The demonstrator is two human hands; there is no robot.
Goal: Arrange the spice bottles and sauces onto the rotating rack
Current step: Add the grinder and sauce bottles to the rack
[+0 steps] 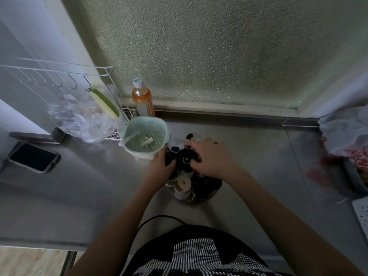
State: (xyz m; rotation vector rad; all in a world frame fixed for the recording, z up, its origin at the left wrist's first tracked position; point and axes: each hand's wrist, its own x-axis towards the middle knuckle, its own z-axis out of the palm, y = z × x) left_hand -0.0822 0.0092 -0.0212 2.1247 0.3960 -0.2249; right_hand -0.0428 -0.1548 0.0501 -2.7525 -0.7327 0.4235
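Note:
The rotating rack (207, 193) stands on the steel counter in the middle of the head view, dark and round, with a black knob (186, 159) on top. Several spice bottles sit in it, among them a beige-capped one (183, 184) at the front and white-capped ones (176, 143) at the back. My left hand (160, 166) grips the rack's upper left side. My right hand (209, 159) lies over the top right, fingers curled around the upper tier near the knob. Bottles under the hands are hidden.
A pale green strainer tub (163, 124) stands touching the rack's left. Behind it is an orange drink bottle (142, 98). A phone (32, 157) lies at far left, a wire rack with hooks (59, 76) and a plastic bag (85, 120) behind. Bags (346, 134) crowd the right edge.

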